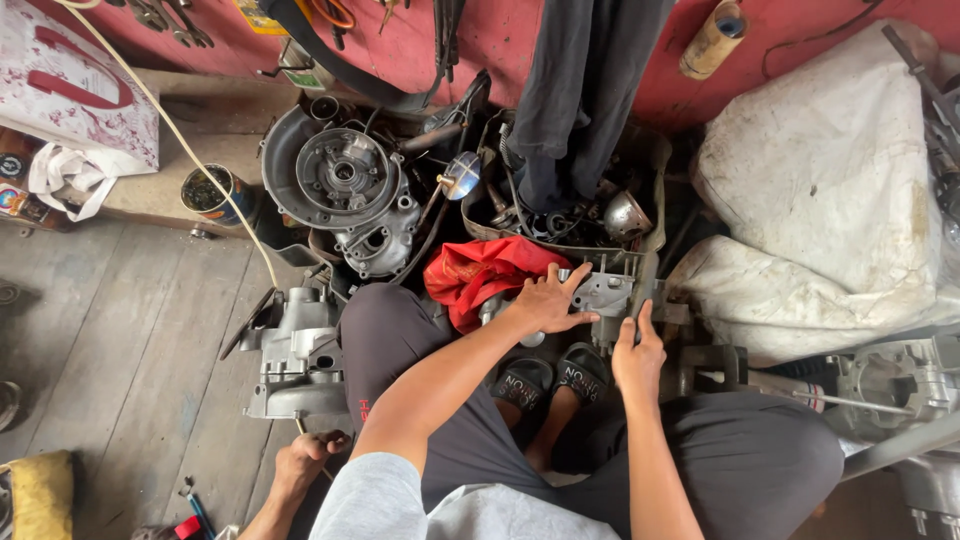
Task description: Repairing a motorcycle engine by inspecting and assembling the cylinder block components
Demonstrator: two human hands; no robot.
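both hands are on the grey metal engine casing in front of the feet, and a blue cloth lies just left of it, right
Not quite: the cloth is red, not blue. The head view shows it crumpled just left of the grey metal engine casing, where the left hand and right hand both rest.

Red wall, grey plank floor

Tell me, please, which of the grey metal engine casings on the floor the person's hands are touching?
The small grey casing beside the red cloth: left hand and right hand rest on it. The round-cover casing and the floor casing lie untouched.
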